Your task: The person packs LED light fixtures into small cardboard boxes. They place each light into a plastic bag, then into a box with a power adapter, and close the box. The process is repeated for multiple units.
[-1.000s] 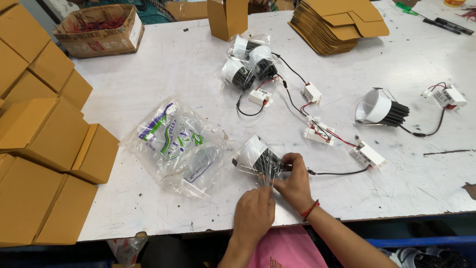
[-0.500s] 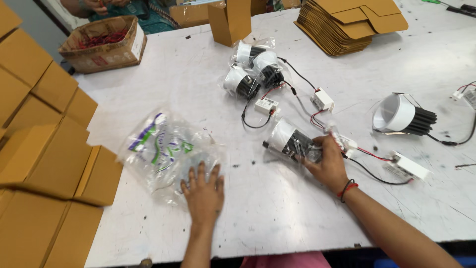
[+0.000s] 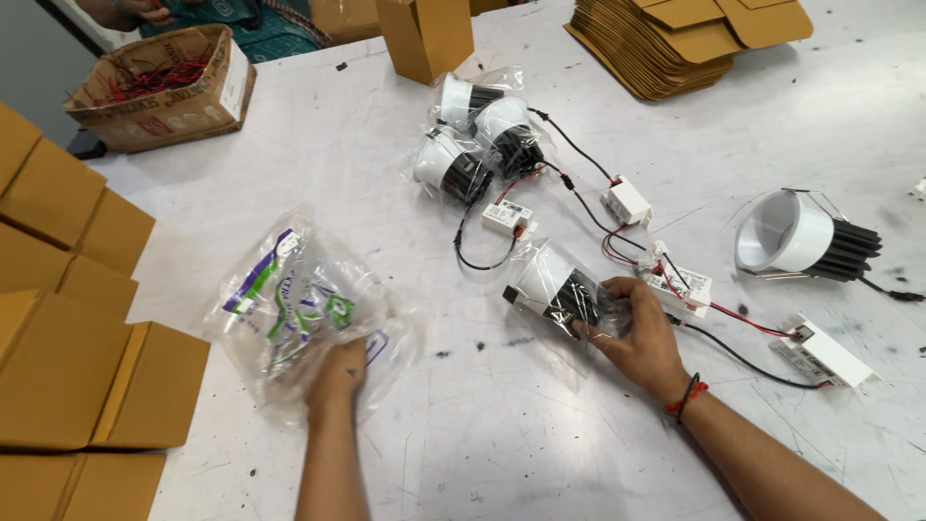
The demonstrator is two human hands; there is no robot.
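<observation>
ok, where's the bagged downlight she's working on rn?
Head view, centre-right: the bagged downlight lies on the white table, held by the right hand, just below the cluster of three bagged lights.

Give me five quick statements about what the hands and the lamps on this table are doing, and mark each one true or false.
1. The left hand rests on a pile of clear bags. True.
2. The right hand holds a bagged lamp. True.
3. The bare lamp at the right stands upright on its fins. False: it lies on its side.
4. The three bagged lamps sit in the red-wire box. False: they lie on the table, apart from the box.
5. The right wrist wears a red and black band. True.
</observation>
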